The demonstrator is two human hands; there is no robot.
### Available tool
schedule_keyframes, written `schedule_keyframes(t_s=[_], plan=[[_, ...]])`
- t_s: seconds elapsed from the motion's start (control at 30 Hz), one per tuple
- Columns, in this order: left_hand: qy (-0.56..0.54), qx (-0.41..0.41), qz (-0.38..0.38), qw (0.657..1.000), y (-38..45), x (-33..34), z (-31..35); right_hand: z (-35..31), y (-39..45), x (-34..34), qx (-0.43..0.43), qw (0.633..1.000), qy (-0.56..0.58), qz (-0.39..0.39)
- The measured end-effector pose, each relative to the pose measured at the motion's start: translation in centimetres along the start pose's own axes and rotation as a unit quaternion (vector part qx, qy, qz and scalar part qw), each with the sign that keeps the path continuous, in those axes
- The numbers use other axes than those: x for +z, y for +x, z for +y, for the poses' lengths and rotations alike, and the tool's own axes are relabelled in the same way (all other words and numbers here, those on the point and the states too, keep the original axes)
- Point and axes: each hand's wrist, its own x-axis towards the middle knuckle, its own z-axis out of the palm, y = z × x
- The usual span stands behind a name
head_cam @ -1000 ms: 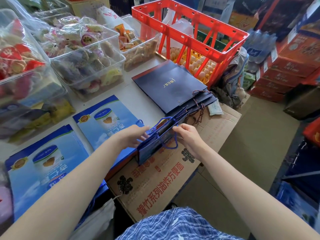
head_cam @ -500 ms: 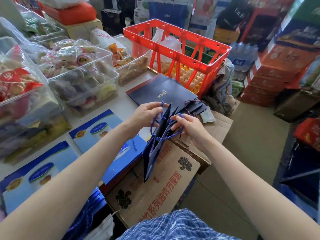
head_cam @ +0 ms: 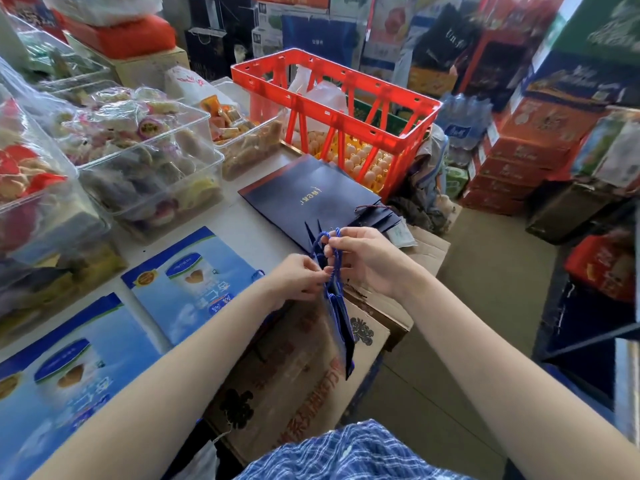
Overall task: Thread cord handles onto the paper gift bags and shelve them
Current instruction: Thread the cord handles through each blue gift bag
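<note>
A flat navy paper gift bag (head_cam: 341, 323) hangs edge-on in front of me over a cardboard box. Its blue cord handles (head_cam: 330, 251) loop up from its top. My right hand (head_cam: 367, 258) pinches the top of the cord loops. Just below and to the left, my left hand (head_cam: 299, 277) pinches the cord near the bag's top edge. A stack of flat navy gift bags (head_cam: 311, 199) with dark cords lies on the table beyond my hands.
Light blue printed bags (head_cam: 187, 282) lie flat on the white table at left. Clear tubs of snacks (head_cam: 149, 168) line the back left. A red crate (head_cam: 332, 109) stands over eggs. A printed cardboard box (head_cam: 294, 375) sits below my hands; stacked cartons (head_cam: 512, 168) crowd the right.
The bag has come up off the box to hang upright. Both hands have moved close together on the cord handles, the right one now above the left.
</note>
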Motion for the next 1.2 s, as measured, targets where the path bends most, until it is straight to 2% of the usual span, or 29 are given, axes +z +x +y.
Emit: schedule_keyframes(t_s=[0.2, 0.3, 0.4, 0.5, 0.67, 0.87, 1.0, 1.07, 1.1, 1.13, 1.17, 1.2], plan=[[-0.070, -0.050, -0.023, 0.996, 1.2, 2.9, -0.5, -0.6, -1.3, -0.1, 0.027, 0.999, 0.033, 0.010], [-0.075, -0.046, -0.006, 0.996, 1.6, 3.1, -0.6, -1.4, -1.8, -0.4, 0.035, 0.998, 0.060, 0.012], [-0.056, -0.019, 0.022, 0.998, 1.7, 3.0, -0.3, -1.9, -2.3, -1.5, 0.035, 0.996, 0.081, 0.026], [-0.042, -0.004, 0.007, 0.999, 1.5, 3.2, 0.3, -2.3, -2.5, -2.4, 0.033, 0.996, 0.077, 0.033], [0.000, -0.003, -0.001, 1.000, 1.7, 3.4, 0.0, -2.3, -3.0, -2.6, 0.066, 0.997, 0.039, 0.002], [0.027, -0.003, 0.002, 1.000, 1.4, 3.1, -0.5, -2.2, -3.1, -3.1, 0.054, 0.998, 0.024, 0.007], [0.078, 0.022, 0.008, 0.997, 1.3, 3.5, -0.1, -1.9, -3.1, -2.8, 0.050, 0.999, 0.003, -0.021], [0.099, 0.020, 0.020, 0.995, 1.4, 3.3, -0.6, -1.1, -2.7, -3.3, 0.039, 0.999, 0.029, 0.015], [0.088, 0.017, 0.025, 0.996, 1.4, 3.1, -0.8, -0.4, -2.3, -3.6, 0.038, 0.997, 0.012, 0.060], [0.074, 0.015, 0.027, 0.997, 1.4, 3.1, -1.1, 0.3, -1.8, -4.1, 0.045, 0.992, -0.051, 0.110], [0.076, 0.026, 0.028, 0.996, 1.4, 3.2, -1.5, 1.2, -1.3, -4.5, 0.065, 0.977, -0.147, 0.142], [0.086, 0.046, 0.020, 0.995, 1.3, 3.3, -1.7, 2.0, -0.8, -4.6, 0.097, 0.957, -0.234, 0.138]])
